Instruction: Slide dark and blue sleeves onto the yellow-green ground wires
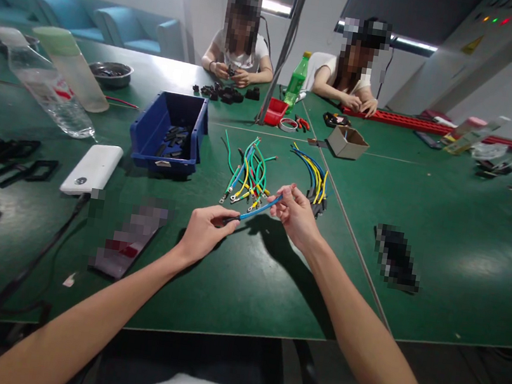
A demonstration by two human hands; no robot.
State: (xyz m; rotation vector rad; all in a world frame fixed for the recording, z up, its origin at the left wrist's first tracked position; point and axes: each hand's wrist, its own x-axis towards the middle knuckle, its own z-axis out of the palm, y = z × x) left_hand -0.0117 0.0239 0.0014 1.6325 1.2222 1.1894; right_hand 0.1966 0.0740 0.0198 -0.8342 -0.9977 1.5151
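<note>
My left hand (204, 230) pinches the near end of a short blue wire (259, 209), and my right hand (295, 214) grips its far end. Both hands hover just above the green table (247, 280). Right behind the wire lies a loose pile of green, yellow and blue wires (249, 175) with metal lugs. A second bundle of blue and yellow wires (313, 176) lies by my right hand, ending in black parts.
A blue bin (169, 131) with black parts stands behind the pile. A white power bank (92, 169), two bottles (55, 82) and black frames (15, 159) lie left. A cardboard box (347, 143), red tray (275, 111) and green bottle (296, 81) sit further back. Two people work opposite.
</note>
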